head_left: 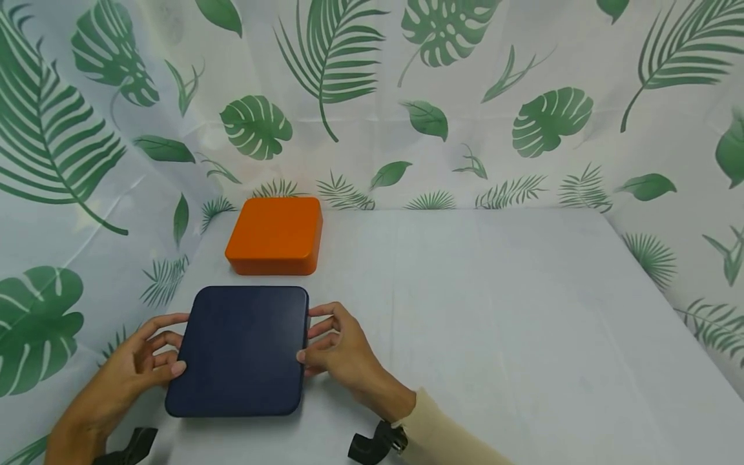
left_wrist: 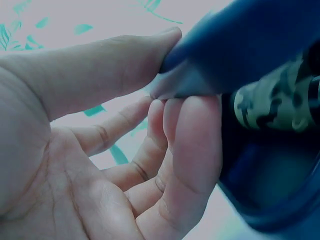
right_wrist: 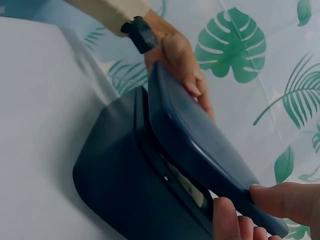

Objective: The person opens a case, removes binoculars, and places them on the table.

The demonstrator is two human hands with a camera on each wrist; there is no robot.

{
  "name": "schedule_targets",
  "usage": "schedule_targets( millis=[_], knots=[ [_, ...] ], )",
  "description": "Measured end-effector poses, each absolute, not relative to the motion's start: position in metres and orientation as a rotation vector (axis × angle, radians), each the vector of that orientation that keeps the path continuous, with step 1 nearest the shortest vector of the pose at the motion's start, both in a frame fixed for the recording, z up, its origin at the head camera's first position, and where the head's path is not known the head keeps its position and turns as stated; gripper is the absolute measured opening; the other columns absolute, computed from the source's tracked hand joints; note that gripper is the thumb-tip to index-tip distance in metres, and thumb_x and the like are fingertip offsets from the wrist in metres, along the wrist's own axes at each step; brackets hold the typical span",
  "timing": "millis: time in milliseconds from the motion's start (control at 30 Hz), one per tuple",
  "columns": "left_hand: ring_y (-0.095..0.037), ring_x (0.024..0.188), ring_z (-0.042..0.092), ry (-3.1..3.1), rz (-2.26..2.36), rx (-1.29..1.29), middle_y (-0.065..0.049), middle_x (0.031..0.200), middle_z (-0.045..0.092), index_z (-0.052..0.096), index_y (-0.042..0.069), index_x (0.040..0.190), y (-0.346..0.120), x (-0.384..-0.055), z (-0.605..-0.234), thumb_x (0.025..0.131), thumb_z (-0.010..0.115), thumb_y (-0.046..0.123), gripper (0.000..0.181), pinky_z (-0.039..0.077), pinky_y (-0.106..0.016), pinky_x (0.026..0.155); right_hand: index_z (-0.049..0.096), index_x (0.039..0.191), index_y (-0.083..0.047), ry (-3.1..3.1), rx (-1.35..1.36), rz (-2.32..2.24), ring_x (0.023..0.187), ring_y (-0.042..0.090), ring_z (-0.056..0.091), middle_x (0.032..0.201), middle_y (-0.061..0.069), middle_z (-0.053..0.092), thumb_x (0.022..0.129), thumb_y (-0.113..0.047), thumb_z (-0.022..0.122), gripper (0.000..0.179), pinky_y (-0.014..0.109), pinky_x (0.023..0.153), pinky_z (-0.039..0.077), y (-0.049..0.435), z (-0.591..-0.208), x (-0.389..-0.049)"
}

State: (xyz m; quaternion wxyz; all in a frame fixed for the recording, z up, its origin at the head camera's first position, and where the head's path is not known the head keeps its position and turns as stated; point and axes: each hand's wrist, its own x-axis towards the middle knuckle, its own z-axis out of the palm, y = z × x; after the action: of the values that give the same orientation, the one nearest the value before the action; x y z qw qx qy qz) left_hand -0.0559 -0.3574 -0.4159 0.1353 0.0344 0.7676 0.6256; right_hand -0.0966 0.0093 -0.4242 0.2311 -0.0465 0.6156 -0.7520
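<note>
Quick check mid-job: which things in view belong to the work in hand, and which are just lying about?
Part of the work:
Smooth dark blue rounded-square lid, held by left hand and right hand
Dark blue rounded box beneath it
Camouflage-patterned cylindrical item inside that box, probably

Apparently just lying about:
Orange rounded rectangular box, untouched

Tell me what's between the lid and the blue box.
An open gap separates the lid from the blue box; through it, the left wrist view shows a camouflage-patterned item inside.
</note>
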Motion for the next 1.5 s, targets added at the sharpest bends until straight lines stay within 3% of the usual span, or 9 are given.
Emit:
schedule_targets(
  millis=[533,1033,1500],
  knots=[
    [-0.016,0.073,0.061,2.308,1.786,0.059,0.002,0.110,0.055,0.036,0.024,0.160,-0.319,-0.045,-0.401,0.101,0.068,-0.001,0.071,0.056,-0.040,0.055,0.057,0.144,-0.014,1.765,-0.119,-2.065,0.090,0.024,0.070,0.120,0.018,0.057,0.083,0.008,0.080,0.069,0.043,0.073,0.066,0.043,-0.417,-0.084],
    [-0.021,0.075,0.064,2.309,1.794,0.072,-0.004,0.115,0.052,0.035,0.022,0.160,-0.290,-0.041,-0.404,0.102,0.069,0.002,0.070,0.059,-0.039,0.060,0.059,0.145,-0.014,1.843,-0.091,-2.054,0.092,0.024,0.071,0.119,0.019,0.057,0.082,0.009,0.079,0.070,0.046,0.074,0.066,0.068,-0.416,-0.081],
    [-0.025,0.081,0.067,2.330,1.770,0.016,-0.016,0.120,0.051,0.040,0.025,0.158,-0.247,-0.045,-0.403,0.095,0.081,0.013,0.076,0.061,-0.041,0.063,0.061,0.144,-0.018,1.919,0.023,-2.047,0.095,0.027,0.069,0.123,0.020,0.057,0.081,0.008,0.080,0.071,0.045,0.075,0.066,0.098,-0.421,-0.079]
  ],
)
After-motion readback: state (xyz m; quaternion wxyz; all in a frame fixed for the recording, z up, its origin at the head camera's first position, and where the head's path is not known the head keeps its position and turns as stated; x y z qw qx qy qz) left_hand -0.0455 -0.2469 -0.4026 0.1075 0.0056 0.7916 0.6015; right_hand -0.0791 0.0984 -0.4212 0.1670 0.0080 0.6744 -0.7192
